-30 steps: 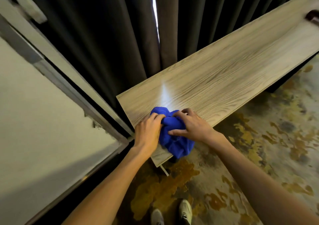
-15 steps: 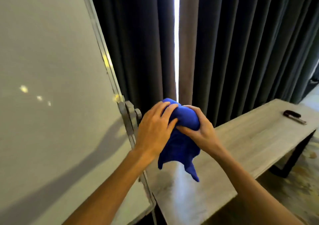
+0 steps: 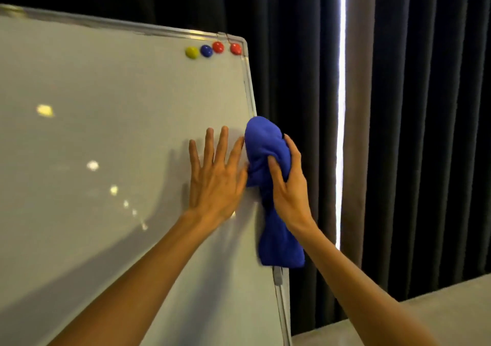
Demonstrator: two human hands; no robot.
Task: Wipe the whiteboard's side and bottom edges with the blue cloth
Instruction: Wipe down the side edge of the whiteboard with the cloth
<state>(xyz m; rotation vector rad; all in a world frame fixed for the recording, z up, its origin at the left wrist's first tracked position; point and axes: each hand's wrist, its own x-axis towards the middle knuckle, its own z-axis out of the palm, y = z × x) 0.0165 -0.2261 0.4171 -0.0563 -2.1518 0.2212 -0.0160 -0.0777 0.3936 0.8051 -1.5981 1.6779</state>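
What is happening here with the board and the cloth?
A person is wiping the right side edge of a whiteboard. The right hand grips a bunched blue cloth wrapped over the frame, part of it hanging down. The left hand lies flat and open on the board surface beside it, apparently steadying it. Four magnets sit near the top corner.

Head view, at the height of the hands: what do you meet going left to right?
Whiteboard → left hand, flat on the board → blue cloth on the board's side edge → right hand gripping it → dark curtain.
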